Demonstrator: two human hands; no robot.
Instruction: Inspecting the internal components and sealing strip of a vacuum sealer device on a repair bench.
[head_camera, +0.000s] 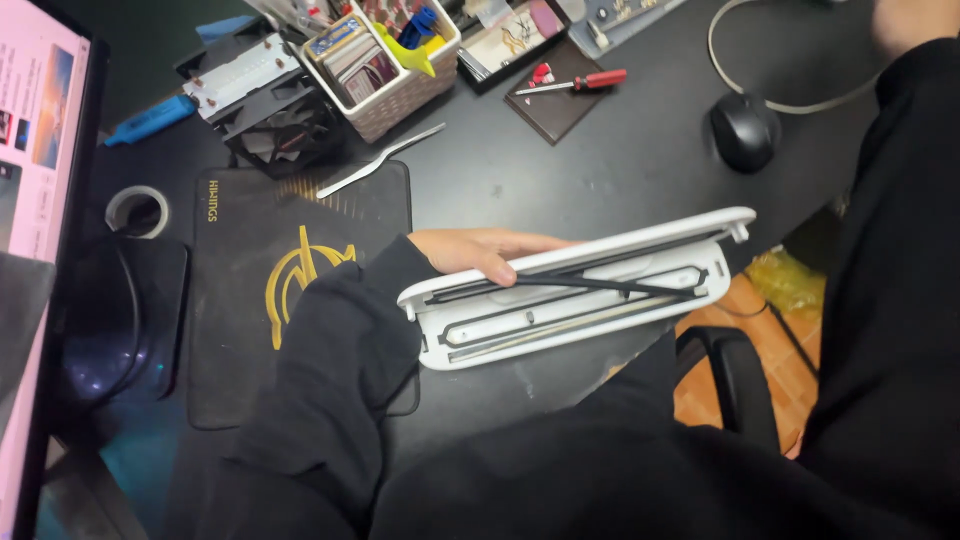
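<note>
One hand visible on the work: left hand (478, 252) grips the long white plastic hinged casing (580, 290) at its left end, fingers curled over the upper rim, thumb tip pressing the thin black rod (590, 285) that runs along the inside. Casing is held open, tilted, above the front edge of the black desk (620, 170), just right of the black mouse mat with the gold emblem (300, 290).

Right hand: only a blurred patch at the top right corner (905, 22); finger state cannot be told.

Judgement: one-end grip leaves the far end unsupported. Better to steady the right end or rest the casing flat on the desk, and keep thumb pressure light so the rod does not bow or spring out.

Nearby: black computer mouse (745, 130), red-handled screwdriver (575, 84), woven basket of small items (385, 60).
</note>
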